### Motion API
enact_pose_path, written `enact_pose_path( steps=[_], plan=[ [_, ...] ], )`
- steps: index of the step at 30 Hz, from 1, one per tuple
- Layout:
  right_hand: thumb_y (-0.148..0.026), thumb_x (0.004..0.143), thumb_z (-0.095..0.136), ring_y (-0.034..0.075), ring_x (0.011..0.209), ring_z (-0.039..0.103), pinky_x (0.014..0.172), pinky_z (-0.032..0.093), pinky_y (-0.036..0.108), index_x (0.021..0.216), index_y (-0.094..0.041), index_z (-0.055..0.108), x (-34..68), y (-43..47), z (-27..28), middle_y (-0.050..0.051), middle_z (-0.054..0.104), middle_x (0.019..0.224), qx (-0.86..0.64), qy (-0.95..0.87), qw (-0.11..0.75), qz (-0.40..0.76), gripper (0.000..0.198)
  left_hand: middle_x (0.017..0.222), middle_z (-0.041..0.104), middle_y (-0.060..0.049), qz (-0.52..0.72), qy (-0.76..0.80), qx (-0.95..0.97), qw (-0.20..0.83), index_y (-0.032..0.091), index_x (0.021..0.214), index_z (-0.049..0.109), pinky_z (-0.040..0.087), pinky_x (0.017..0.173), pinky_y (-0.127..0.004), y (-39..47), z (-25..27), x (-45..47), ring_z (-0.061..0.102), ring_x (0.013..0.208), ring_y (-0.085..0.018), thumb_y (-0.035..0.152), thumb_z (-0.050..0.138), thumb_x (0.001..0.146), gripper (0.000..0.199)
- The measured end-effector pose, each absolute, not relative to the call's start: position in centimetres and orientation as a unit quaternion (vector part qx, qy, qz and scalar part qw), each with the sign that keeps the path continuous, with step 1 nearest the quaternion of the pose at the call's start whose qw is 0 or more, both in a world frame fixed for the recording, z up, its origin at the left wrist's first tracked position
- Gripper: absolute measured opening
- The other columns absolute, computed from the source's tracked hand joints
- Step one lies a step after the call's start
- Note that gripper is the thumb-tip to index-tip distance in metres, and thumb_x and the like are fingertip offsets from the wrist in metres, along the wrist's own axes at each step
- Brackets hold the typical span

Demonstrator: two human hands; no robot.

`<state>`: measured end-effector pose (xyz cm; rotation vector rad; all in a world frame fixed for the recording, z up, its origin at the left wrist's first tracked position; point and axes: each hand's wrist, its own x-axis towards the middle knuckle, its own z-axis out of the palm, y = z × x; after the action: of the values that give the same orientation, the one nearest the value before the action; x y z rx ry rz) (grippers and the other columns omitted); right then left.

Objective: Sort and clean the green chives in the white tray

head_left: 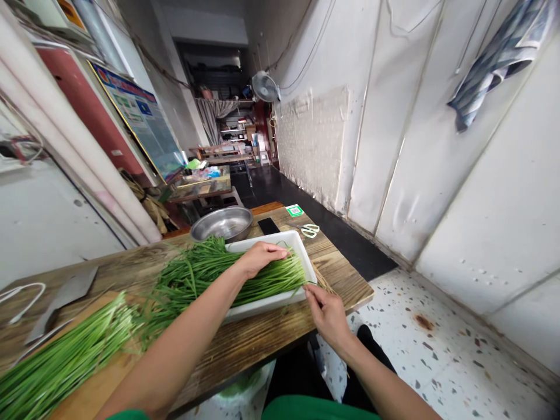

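A long bundle of green chives (271, 284) lies in a white rectangular tray (311, 265), its leafy ends spilling over the left side. Over the pale stem ends, my left hand (261, 259) has its thumb and fingers closed at the tips, with a thin chive stem showing there. My right hand (327, 312) pinches a thin green chive strand at the tray's near right corner. A second pile of chives (65, 356) rests on a wooden board (83, 402) at the left, partly behind my left forearm.
A cleaver (72, 291) and a white cable (32, 289) lie on the wooden table (266, 338) at left. Behind the tray are a metal bowl (225, 221), black phone (268, 226), scissors (310, 231) and green code card (294, 210). A wall borders the walkway at right.
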<state>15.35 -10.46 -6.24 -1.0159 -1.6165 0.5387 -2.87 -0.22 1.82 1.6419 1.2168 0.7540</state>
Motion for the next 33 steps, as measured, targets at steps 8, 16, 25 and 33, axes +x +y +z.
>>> enact_pose_path(
  steps=[8, 16, 25, 33],
  plan=[
    [-0.022, 0.083, 0.04, 0.016, 0.072, 0.062, 0.067, 0.048, 0.024, 0.093, -0.019, 0.063, 15.4, -10.6, -6.1, 0.005, 0.066, 0.085, -0.43, -0.686, 0.542, 0.225, 0.025, 0.088, 0.067, -0.009, 0.307, 0.499, 0.668, 0.46, 0.013, 0.084, 0.068, 0.04, 0.084, -0.031, -0.1, 1.5, -2.9, 0.059, 0.084, -0.02, 0.038, 0.066, 0.06, 0.034],
    [-0.021, 0.083, 0.039, 0.016, 0.069, 0.062, 0.065, 0.047, 0.024, 0.094, -0.018, 0.062, 15.3, -10.7, -6.1, 0.005, 0.066, 0.08, -0.436, -0.687, 0.537, 0.222, 0.025, 0.091, 0.066, -0.008, 0.297, 0.498, 0.696, 0.423, 0.014, 0.086, 0.068, 0.04, 0.084, -0.03, -0.3, 1.5, -2.8, 0.058, 0.088, -0.02, 0.038, 0.064, 0.061, 0.035],
    [-0.023, 0.083, 0.038, 0.015, 0.065, 0.061, 0.062, 0.046, 0.023, 0.089, -0.016, 0.062, 14.7, -10.6, -6.2, 0.005, 0.065, 0.075, -0.466, -0.671, 0.536, 0.212, 0.026, 0.09, 0.067, -0.006, 0.271, 0.492, 0.749, 0.352, 0.014, 0.085, 0.068, 0.043, 0.08, -0.029, -0.6, 1.6, -2.7, 0.059, 0.086, -0.019, 0.039, 0.059, 0.065, 0.033],
    [-0.025, 0.084, 0.039, 0.014, 0.064, 0.06, 0.061, 0.045, 0.021, 0.091, -0.017, 0.061, 15.3, -9.7, -5.1, 0.004, 0.065, 0.074, -0.429, -0.706, 0.532, 0.186, 0.025, 0.1, 0.063, -0.003, 0.221, 0.442, 0.771, 0.402, 0.017, 0.1, 0.062, 0.038, 0.084, -0.028, -1.4, 4.5, -3.8, 0.054, 0.094, -0.019, 0.041, 0.058, 0.066, 0.042]
  ],
)
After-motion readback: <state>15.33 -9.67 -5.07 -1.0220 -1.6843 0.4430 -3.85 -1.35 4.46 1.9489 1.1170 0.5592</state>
